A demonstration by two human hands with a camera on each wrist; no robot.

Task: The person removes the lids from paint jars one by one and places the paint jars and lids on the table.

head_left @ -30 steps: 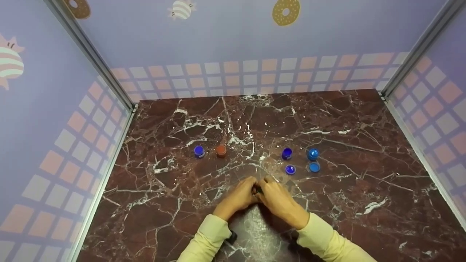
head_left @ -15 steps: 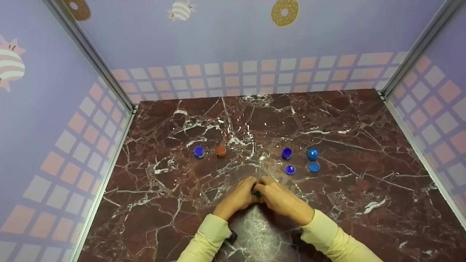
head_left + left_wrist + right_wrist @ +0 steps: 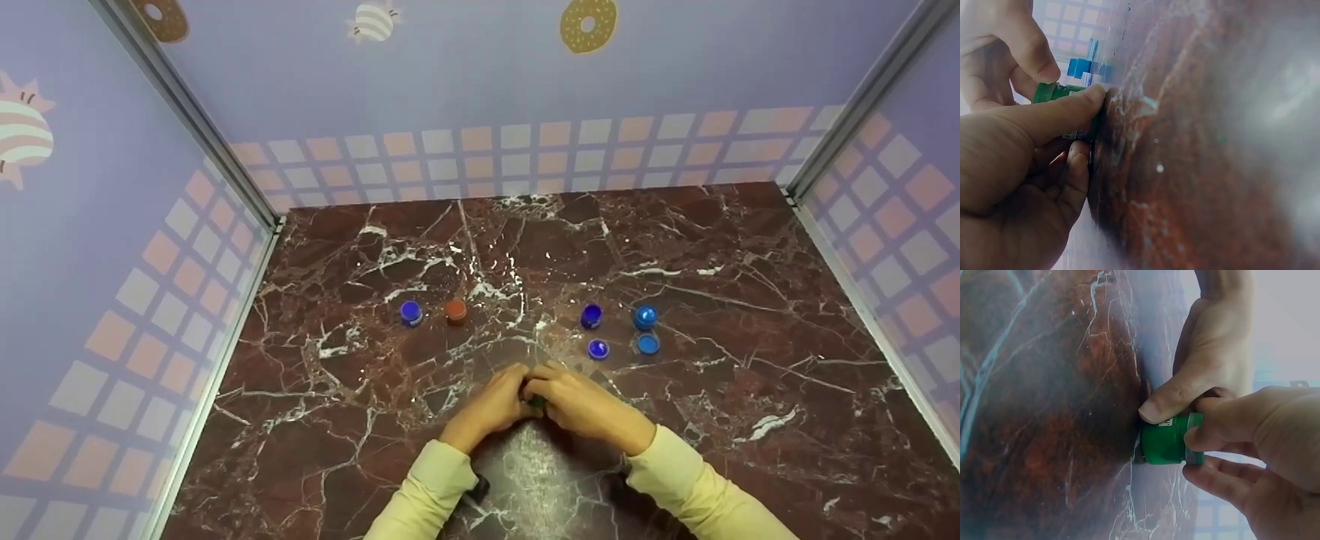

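Note:
A small green paint jar (image 3: 1163, 443) stands on the marble-patterned table, largely covered by both hands in the head view. My left hand (image 3: 491, 405) grips its body low down, with the thumb along its side in the left wrist view. From the other side my right hand (image 3: 581, 405) pinches the jar's lid (image 3: 1196, 457) between thumb and fingers. The lid sits on the jar in the right wrist view; whether it is loose I cannot tell.
Beyond the hands, a dark blue jar (image 3: 591, 316) and a light blue jar (image 3: 644, 317) stand open, with a dark blue lid (image 3: 598, 349) and a light blue lid (image 3: 648, 344) in front. Farther left are a blue-violet jar (image 3: 410, 313) and an orange jar (image 3: 456, 311). Patterned walls enclose the table.
My right hand and forearm have turned slightly, the wrist shifting right and a little away from me. The left hand stays where it was, and the other jars have not moved.

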